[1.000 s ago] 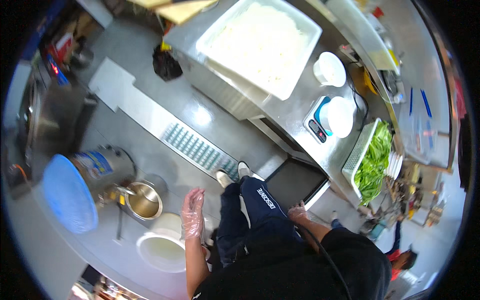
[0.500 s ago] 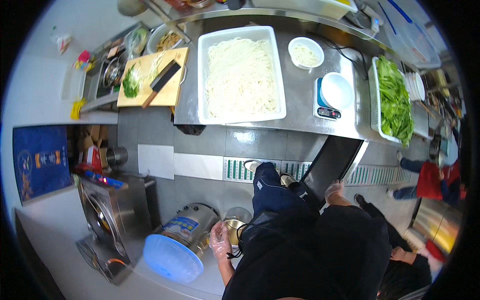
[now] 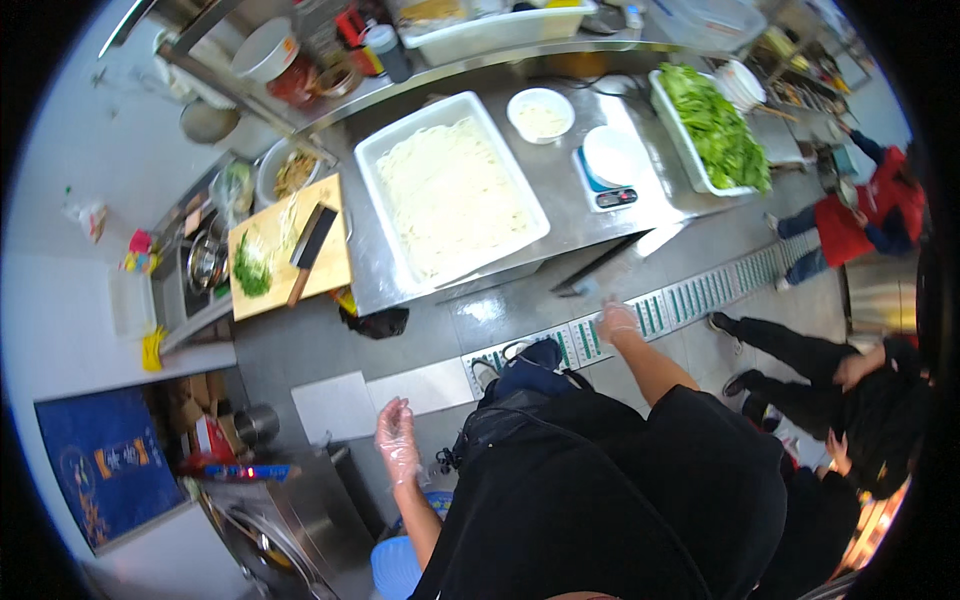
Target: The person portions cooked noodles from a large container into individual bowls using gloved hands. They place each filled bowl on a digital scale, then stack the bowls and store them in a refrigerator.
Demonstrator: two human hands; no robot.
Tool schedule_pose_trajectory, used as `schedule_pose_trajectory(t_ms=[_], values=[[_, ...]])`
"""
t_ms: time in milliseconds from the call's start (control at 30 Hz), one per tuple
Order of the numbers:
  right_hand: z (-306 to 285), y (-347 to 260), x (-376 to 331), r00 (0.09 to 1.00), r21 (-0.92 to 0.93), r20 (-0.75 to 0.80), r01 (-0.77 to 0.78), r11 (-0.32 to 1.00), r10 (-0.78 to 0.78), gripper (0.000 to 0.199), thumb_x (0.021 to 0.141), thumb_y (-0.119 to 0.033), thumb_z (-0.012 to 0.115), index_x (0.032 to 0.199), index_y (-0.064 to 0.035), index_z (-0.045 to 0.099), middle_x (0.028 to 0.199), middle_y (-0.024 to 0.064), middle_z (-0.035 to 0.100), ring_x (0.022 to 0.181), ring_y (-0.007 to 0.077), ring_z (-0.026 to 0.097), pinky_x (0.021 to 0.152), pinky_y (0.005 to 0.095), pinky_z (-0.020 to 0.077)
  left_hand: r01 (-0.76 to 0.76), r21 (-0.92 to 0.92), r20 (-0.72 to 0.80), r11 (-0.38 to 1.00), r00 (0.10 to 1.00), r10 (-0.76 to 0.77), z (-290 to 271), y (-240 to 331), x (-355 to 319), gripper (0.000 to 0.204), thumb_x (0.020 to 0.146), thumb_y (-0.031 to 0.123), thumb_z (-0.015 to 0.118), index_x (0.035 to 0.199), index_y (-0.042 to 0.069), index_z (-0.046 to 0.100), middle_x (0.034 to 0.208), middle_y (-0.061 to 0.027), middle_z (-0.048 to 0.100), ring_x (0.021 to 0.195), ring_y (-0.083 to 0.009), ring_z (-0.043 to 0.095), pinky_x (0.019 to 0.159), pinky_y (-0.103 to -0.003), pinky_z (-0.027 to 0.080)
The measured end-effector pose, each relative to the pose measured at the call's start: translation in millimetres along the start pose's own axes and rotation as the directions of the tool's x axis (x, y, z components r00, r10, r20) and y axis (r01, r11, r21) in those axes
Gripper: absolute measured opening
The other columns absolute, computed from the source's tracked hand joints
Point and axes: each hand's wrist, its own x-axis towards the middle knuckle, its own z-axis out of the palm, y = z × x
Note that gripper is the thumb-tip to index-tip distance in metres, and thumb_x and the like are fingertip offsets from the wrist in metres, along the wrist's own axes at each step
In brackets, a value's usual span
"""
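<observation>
My left hand (image 3: pixel 398 447), in a clear plastic glove, hangs in the air left of my body. Its fingers are loosely extended and it holds nothing. Over the floor in front of me reaches my right hand (image 3: pixel 618 323), gloved the same way, fingers apart and empty. The nearest thing to it is a dark fridge door (image 3: pixel 603 262) under the steel counter (image 3: pixel 375 285), standing slightly ajar, with a gap between hand and door. On the counter are a white tub of noodles (image 3: pixel 455 200), a white bowl (image 3: pixel 612 156) on a scale (image 3: pixel 612 199), and a smaller bowl of noodles (image 3: pixel 541 116).
A cleaver (image 3: pixel 312 245) lies beside chopped greens (image 3: pixel 252 270) on a cutting board (image 3: pixel 335 270). A basket of lettuce (image 3: pixel 708 135) stands at the counter's right end. Two people, one in red (image 3: pixel 870 212) and one in black (image 3: pixel 880 420), are at right. Drain grates (image 3: pixel 690 300) cross the floor.
The fridge door has swung most of the way in toward the counter. My right hand has moved forward, and my left hand has risen forward. My view has turned.
</observation>
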Motion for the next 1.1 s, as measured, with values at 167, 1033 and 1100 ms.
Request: schedule_pose_trajectory(t_ms=[167,1033,1100], values=[[37.5,-3.0,-49.0,0.992,0.358,-0.124,0.03,0.933,0.016,0.054,0.091,-0.039,0.066,0.134,-0.006,0.065,0.14,0.0205,0.062,0.133,0.0364,0.056,0.113,0.044,0.0439,-0.03,0.141,0.109,0.99,0.994,0.015,34.4,56.8,68.3,0.035,0.101,0.021,0.07,0.128,0.0,0.065,0.121,-0.0111,0.07,0.114,-0.0185,0.063,0.103,-0.035,0.048],[-120.8,138.5,136.7,0.932,0.955,-0.259,0.206,0.214,0.255,0.031,0.097,-0.018,0.068,0.124,-0.0019,0.069,0.11,0.0064,0.072,0.096,0.0143,0.065,0.088,0.0312,0.0522,0.607,-0.275,0.31,0.746,0.79,-0.529,606.3,188.7,350.6,0.057,0.107,0.017,0.051,0.153,-0.006,0.028,0.145,-0.0342,0.043,0.121,-0.0513,0.056,0.091,-0.067,0.055],[-129.3,148.7,148.8,0.946,0.975,-0.205,0.175,0.136,0.252,0.029,0.098,-0.019,0.069,0.122,-0.0013,0.069,0.108,0.0058,0.071,0.094,0.0126,0.064,0.086,0.0293,0.0519,0.556,-0.24,0.354,0.796,0.814,-0.461,606.8,173.8,359.9,0.052,0.108,0.016,0.048,0.152,-0.006,0.029,0.141,-0.0344,0.046,0.114,-0.0495,0.061,0.089,-0.065,0.057]])
